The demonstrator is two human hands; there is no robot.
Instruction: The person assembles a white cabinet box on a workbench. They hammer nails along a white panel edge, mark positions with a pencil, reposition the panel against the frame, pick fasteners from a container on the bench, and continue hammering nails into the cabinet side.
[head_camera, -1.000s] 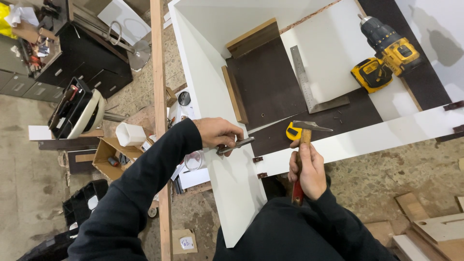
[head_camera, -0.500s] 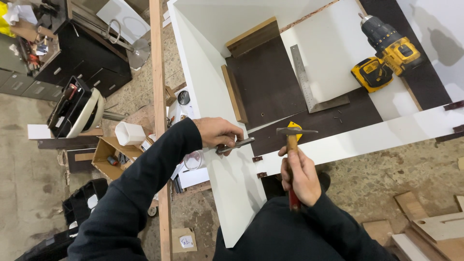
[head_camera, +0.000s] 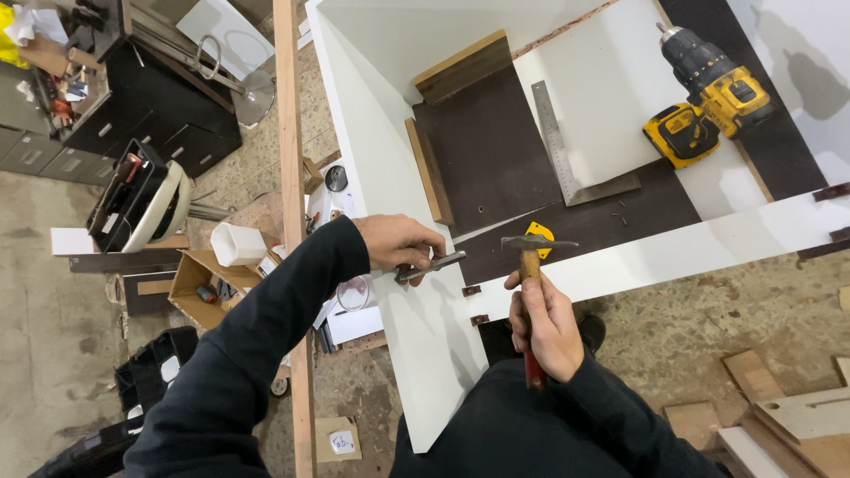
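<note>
We find the left hand (head_camera: 400, 245) gripping a metal tool (head_camera: 431, 265) against the white panel's (head_camera: 416, 327) near corner, right hand (head_camera: 544, 323) clasping the raised hammer (head_camera: 531, 265); the joint looks unfinished.

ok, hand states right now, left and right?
Left hand: closed on a metal tool held against the white panel.
Right hand: closed around the hammer handle, head raised.

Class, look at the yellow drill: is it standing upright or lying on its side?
Lying on its side: the yellow drill rests flat on the white panel, chuck pointing away.
</note>
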